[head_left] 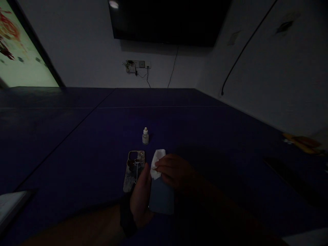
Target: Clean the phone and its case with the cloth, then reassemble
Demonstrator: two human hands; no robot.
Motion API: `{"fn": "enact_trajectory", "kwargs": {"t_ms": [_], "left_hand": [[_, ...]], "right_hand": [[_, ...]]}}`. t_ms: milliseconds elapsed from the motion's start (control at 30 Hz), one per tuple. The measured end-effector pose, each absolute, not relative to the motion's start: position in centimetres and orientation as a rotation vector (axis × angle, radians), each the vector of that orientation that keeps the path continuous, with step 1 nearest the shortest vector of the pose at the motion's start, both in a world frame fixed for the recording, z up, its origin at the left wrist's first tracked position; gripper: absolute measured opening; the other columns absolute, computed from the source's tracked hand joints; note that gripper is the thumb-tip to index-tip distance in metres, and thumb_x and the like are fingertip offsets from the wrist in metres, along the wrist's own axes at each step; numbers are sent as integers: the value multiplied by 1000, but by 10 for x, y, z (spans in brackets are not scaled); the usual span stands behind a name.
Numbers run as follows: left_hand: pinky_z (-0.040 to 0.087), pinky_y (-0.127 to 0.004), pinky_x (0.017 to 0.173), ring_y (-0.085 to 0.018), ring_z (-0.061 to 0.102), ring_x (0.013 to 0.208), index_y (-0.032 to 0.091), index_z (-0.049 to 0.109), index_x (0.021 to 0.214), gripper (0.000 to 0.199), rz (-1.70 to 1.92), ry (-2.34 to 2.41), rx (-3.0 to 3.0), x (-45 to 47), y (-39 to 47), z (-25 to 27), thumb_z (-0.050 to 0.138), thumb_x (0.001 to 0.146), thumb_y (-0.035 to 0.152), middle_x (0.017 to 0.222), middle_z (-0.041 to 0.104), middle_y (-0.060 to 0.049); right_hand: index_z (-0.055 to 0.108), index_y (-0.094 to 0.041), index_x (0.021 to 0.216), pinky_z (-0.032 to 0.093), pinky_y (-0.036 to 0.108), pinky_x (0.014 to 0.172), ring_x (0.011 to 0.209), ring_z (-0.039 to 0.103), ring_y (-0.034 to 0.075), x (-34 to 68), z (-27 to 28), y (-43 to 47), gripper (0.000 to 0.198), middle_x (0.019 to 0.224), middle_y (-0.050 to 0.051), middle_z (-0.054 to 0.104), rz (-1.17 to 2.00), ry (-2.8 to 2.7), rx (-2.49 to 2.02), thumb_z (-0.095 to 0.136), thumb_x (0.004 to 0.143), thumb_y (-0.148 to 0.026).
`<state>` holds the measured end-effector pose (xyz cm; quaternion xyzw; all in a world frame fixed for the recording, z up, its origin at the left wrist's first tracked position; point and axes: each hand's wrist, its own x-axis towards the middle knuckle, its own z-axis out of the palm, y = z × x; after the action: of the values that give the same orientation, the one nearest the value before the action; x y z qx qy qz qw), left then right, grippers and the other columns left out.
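My left hand (140, 200) grips a phone (162, 196) along its left edge, the thumb pointing up beside it. The phone's blue-grey flat face is turned up at me. Pinched in the fingers of my right hand (176, 171) is a crumpled white tissue (158, 159), which lies against the phone's upper part. Just left of the phone, a patterned phone case (132, 171) with a camera cutout rests on the table, partly covered by my left hand. Farther off stands a small clear dropper bottle (145, 137) with a white cap, upright.
The dark blue table (102, 136) reaches to the wall. A white flat object (12, 206) sits at the left edge. On the right are a dark long object (282, 172) and a yellow-orange item (302, 143). Above hangs a screen (166, 20), with sockets (138, 64) below.
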<state>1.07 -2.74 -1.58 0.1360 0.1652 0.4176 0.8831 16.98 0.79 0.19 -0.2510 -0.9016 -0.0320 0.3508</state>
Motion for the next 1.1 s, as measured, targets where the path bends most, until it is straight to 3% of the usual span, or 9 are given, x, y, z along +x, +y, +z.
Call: {"fn": "enact_trajectory", "kwargs": {"t_ms": [167, 367, 533, 733, 933, 1100], "left_hand": [[55, -41, 87, -24, 69, 95, 25, 51, 140, 53, 841, 372, 310, 5, -30, -18, 51, 98, 57, 109, 69, -9], [56, -41, 84, -26, 69, 94, 24, 54, 137, 58, 847, 352, 313, 7, -27, -18, 48, 96, 64, 107, 70, -10], [56, -41, 84, -24, 70, 92, 25, 49, 142, 54, 827, 383, 293, 4, -30, -18, 43, 100, 60, 107, 69, -9], [55, -41, 86, -26, 69, 93, 21, 55, 136, 57, 863, 371, 284, 8, -27, -20, 46, 98, 62, 103, 69, -11], [54, -44, 88, -26, 69, 96, 26, 50, 141, 54, 834, 408, 285, 4, -28, -20, 44, 100, 60, 110, 69, -10], [54, -44, 89, -27, 69, 98, 25, 50, 142, 53, 843, 378, 305, 1, -28, -23, 48, 99, 55, 112, 69, -11]], "right_hand": [[69, -18, 113, 60, 43, 91, 101, 71, 23, 173, 1, 10, 24, 110, 12, 76, -100, -2147, -902, 52, 98, -12], [70, -18, 104, 61, 36, 88, 101, 72, 20, 172, 2, 11, 18, 106, 9, 77, 9, -2307, -607, 57, 94, -13], [69, -17, 111, 61, 41, 90, 102, 71, 23, 179, 2, 12, 22, 109, 12, 76, -68, -2167, -874, 54, 96, -12], [68, -19, 109, 61, 37, 90, 101, 71, 20, 171, 0, 8, 21, 108, 9, 76, -31, -2302, -576, 56, 95, -11], [69, -18, 112, 61, 41, 90, 103, 70, 23, 175, -2, 10, 24, 110, 12, 75, -46, -2179, -849, 54, 95, -10], [70, -16, 109, 60, 37, 92, 104, 70, 21, 173, -3, 8, 23, 111, 11, 76, 2, -2322, -645, 55, 93, -9]]}}
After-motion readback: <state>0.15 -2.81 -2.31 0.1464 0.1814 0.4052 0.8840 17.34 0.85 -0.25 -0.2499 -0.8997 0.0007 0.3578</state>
